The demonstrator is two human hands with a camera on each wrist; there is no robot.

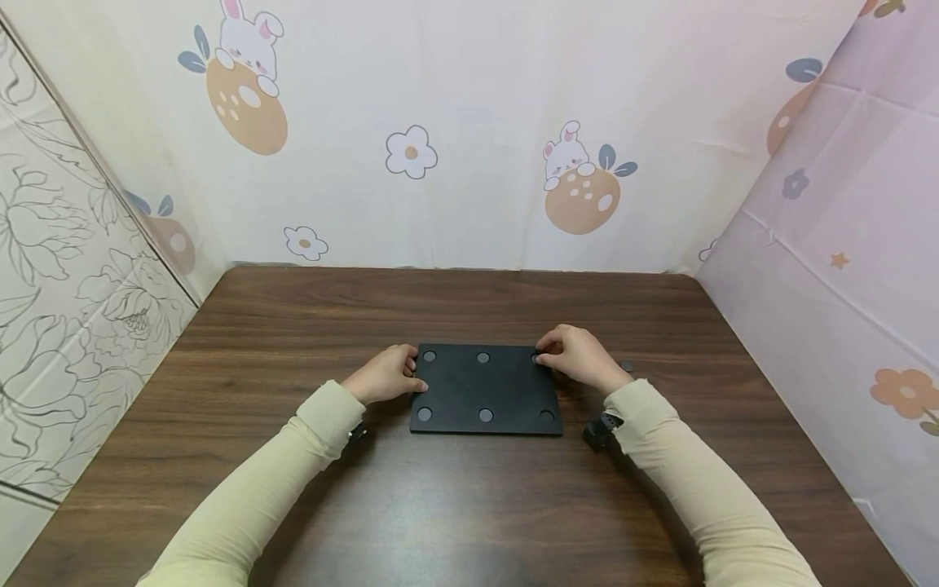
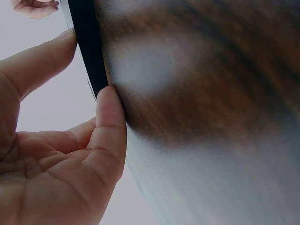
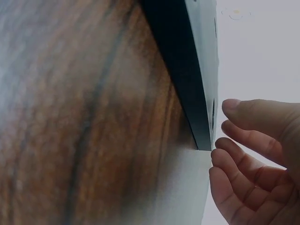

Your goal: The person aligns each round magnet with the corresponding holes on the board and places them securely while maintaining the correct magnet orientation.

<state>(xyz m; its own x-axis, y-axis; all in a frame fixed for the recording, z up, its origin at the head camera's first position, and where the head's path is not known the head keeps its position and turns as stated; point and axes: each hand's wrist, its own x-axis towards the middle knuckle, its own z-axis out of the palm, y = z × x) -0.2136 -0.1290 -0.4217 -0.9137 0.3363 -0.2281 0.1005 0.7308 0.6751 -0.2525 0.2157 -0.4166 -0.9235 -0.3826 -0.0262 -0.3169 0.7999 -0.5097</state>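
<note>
A thin black rectangular board [image 1: 484, 387] lies on the table, with round spots along its near and far edges. My left hand [image 1: 387, 373] holds the board's left edge, thumb on the top face and fingers against the side. In the left wrist view, the thumb [image 2: 61, 47] meets the board's dark edge [image 2: 89, 47]. At the far right corner, my right hand [image 1: 579, 355] has its thumb and forefinger around a round spot [image 1: 535, 358]. In the right wrist view, nothing shows between its loosely bent fingers [image 3: 248, 159], close beside the board [image 3: 180, 61].
A small dark disc [image 1: 627, 366] lies on the brown wooden table [image 1: 440, 505], just past the right wrist. Several board spots look grey, while the near right spot [image 1: 547, 417] is as dark as the board. A printed curtain [image 1: 469, 212] hangs behind the table.
</note>
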